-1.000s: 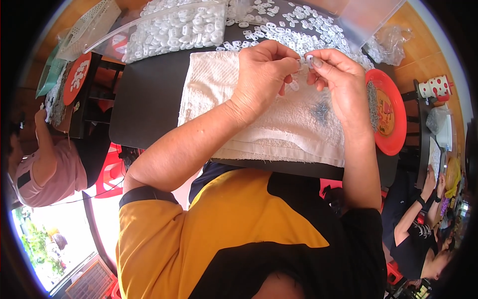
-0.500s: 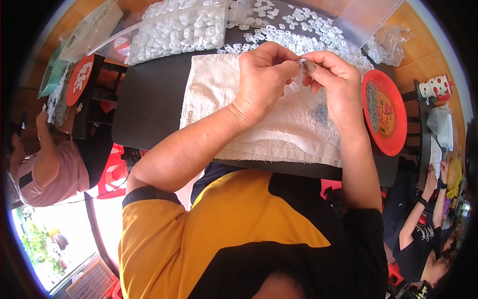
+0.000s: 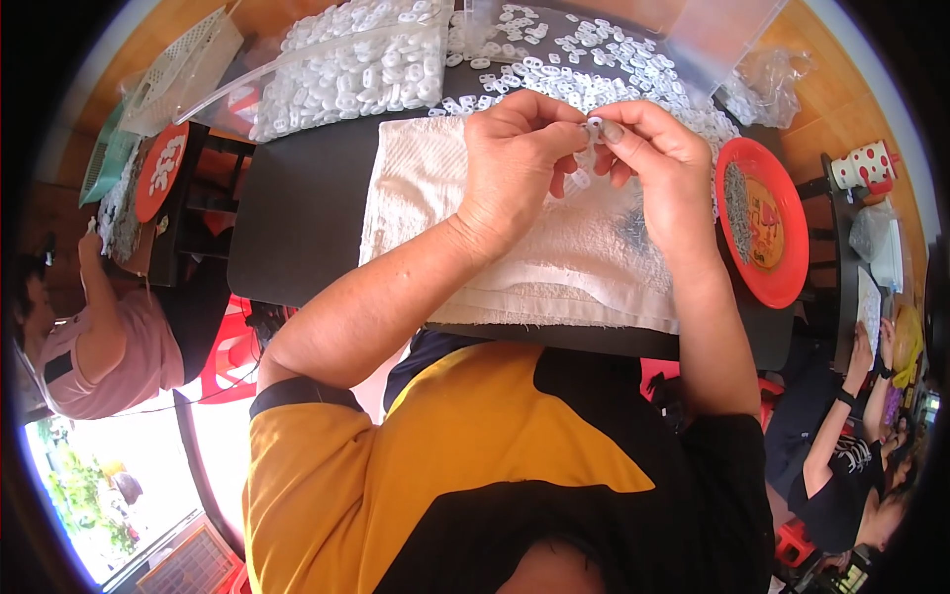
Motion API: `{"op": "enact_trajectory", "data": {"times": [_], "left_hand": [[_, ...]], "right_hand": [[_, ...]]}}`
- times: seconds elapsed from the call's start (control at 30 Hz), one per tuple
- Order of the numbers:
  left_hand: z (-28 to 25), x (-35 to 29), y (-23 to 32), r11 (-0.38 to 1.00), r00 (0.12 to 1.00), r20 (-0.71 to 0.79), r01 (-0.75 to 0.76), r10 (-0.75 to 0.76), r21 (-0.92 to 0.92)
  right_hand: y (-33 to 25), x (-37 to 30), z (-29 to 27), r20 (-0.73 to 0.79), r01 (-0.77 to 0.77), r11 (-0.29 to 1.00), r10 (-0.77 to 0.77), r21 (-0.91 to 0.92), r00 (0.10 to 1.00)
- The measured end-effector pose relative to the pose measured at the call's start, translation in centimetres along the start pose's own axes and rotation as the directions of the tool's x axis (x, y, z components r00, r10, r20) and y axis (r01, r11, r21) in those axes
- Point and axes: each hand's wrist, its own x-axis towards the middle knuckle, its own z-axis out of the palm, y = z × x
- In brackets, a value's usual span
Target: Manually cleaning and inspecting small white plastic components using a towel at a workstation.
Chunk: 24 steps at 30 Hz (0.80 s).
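Above the pale towel (image 3: pixel 554 287), both my hands are closed with their fingertips close together. My right hand (image 3: pixel 668 163) pinches a small white plastic piece (image 3: pixel 594 126) between thumb and forefinger. Its far end meets the fingertips of my left hand (image 3: pixel 515 163), whose thumb and forefinger are pressed together; anything small inside that pinch is hidden. Just under the fingers another whitish piece (image 3: pixel 581 180) shows, partly covered. Beyond my hands lie many loose white oval pieces (image 3: pixel 594 84) with holes.
A clear bin (image 3: pixel 346 74) full of white pieces stands at the far left of the dark table (image 3: pixel 297 218). On the right is a red plate (image 3: pixel 792 267) with small grey metal bits (image 3: pixel 737 213). A plastic bag (image 3: pixel 772 84) lies behind it. Other people sit left and right.
My fingertips have shifted slightly, and the white piece between them shows a little more. Both hands stay together over the towel.
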Motion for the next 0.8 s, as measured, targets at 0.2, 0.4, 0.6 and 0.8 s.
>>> {"op": "enact_trajectory", "data": {"times": [0.2,0.4,0.6,0.8], "left_hand": [[0.1,-0.1,0.1,0.999,0.999,0.034,-0.007,0.009,-0.036],[0.2,-0.5,0.1,0.986,0.979,0.147,-0.153,0.141,0.067],[0.0,-0.4,0.0,0.972,0.958,0.197,-0.225,0.208,0.069],[0.2,-0.7,0.9,0.97,0.927,0.316,-0.233,0.202,0.063]], "right_hand": [[-0.3,-0.1,-0.2,-0.018,0.018,0.999,-0.017,0.041,1.0],[-0.9,0.2,-1.9,0.095,-0.057,0.99,0.044,0.132,0.995],[-1.3,0.2,-2.4,0.174,-0.143,0.981,0.12,0.13,0.977],[-1.5,0.3,-3.2,0.244,-0.087,0.994,0.067,0.072,0.967]]}}
